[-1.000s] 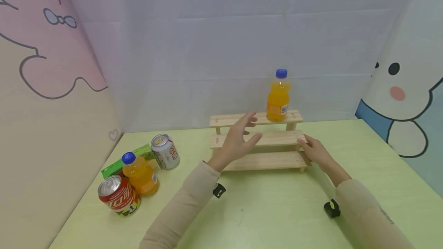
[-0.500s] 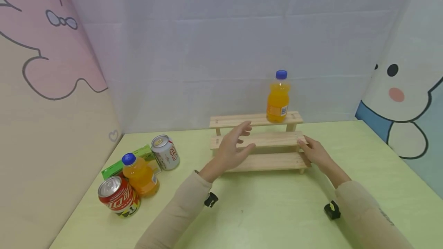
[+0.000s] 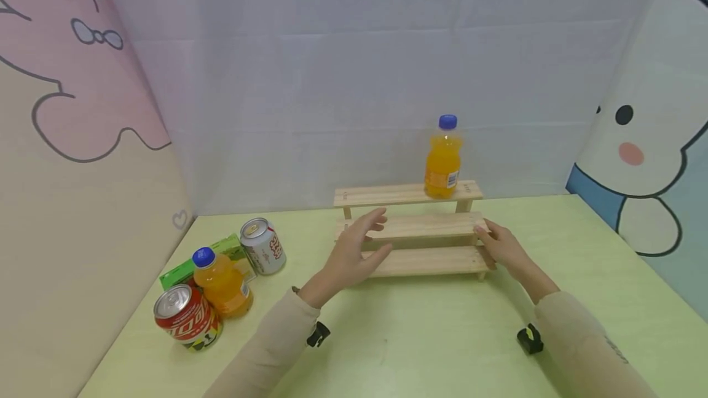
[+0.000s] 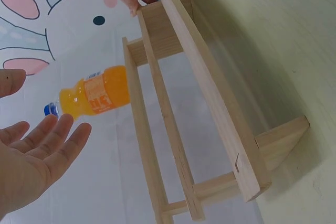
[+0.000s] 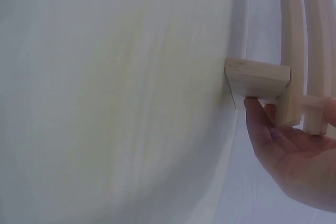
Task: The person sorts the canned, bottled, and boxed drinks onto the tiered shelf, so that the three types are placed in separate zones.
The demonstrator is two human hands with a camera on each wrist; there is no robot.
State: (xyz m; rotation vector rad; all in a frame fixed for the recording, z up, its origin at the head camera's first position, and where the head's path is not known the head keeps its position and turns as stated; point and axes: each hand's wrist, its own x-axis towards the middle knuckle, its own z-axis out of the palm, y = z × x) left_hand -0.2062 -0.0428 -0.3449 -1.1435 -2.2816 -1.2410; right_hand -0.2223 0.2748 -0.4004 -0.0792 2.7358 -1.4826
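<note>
A three-tier wooden shelf [image 3: 426, 261] stands on the table by the back wall. On the right part of its top tier an orange soda bottle [image 3: 442, 161] with a blue cap stands upright. My right hand [image 3: 506, 249] grips the shelf's right end, its thumb at the middle tier; in the right wrist view its fingers [image 5: 257, 124] curl under a lower board. My left hand [image 3: 351, 255] hovers before the shelf's left half, holding nothing, fingers apart and slightly bent. The left wrist view shows that hand [image 4: 31, 166] apart from the bottle and the boards.
On the table's left side stand a red can [image 3: 188, 318], a second orange soda bottle [image 3: 224, 284] and a silver can [image 3: 263, 246]. Behind them lies a green box [image 3: 179, 273]. A white sheet [image 3: 310, 91] covers the back, with printed cartoon panels at both sides.
My left hand has drawn back from the shelf, down and to the left. My right hand keeps its grip on the shelf's right end, and the bottle on top has stayed put.
</note>
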